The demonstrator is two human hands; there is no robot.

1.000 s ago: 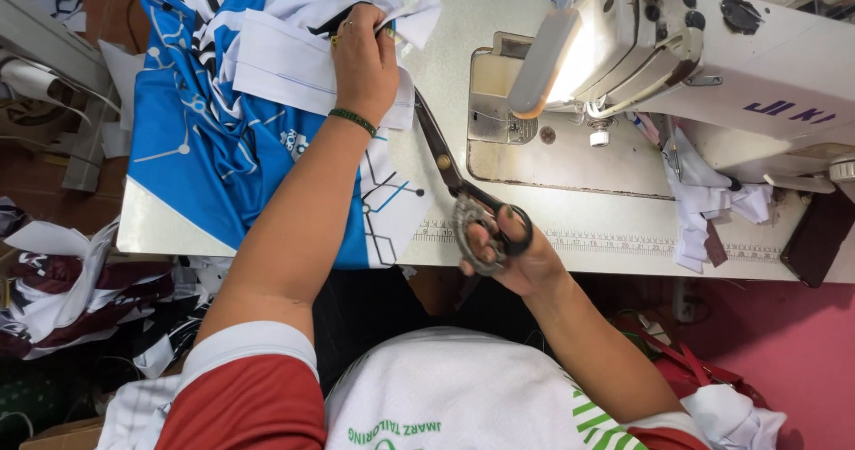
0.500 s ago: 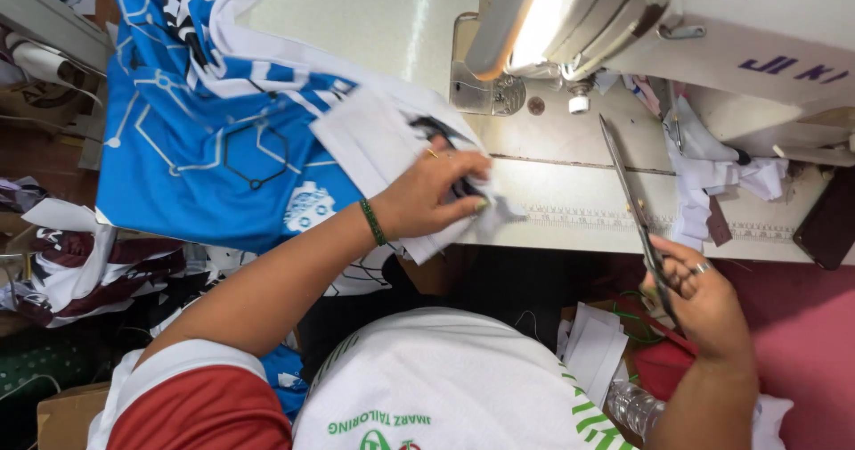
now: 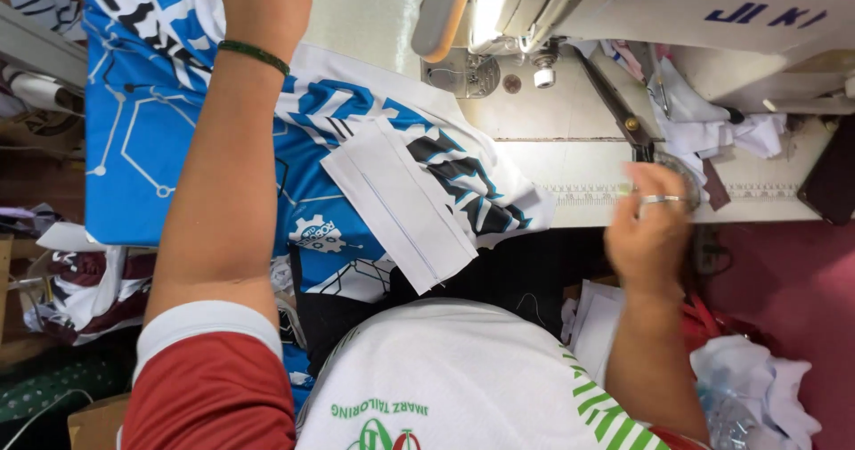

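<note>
My left hand (image 3: 264, 4) reaches far up over a blue, white and black printed garment (image 3: 160, 138) spread on the sewing table, its curled fingers on the cloth at the top edge of view. A white folded fabric strip (image 3: 401, 205) lies on the garment near the table's front edge. My right hand (image 3: 653, 232), with a ring on it, is at the table's front edge, its fingers around the handles of long scissors (image 3: 614, 102). The scissors lie on the table with their blades pointing towards the sewing machine (image 3: 623, 9).
The machine's needle and presser foot (image 3: 541, 67) stand over a metal plate (image 3: 463, 74). White fabric scraps (image 3: 712, 129) are piled right of the scissors. More garments (image 3: 71, 281) are heaped on the left below the table, and crumpled cloth (image 3: 757, 388) at the lower right.
My left hand let go of the white strip near the table edge and stretched up over the garment. My right hand brought the scissors from beside the table up onto it.
</note>
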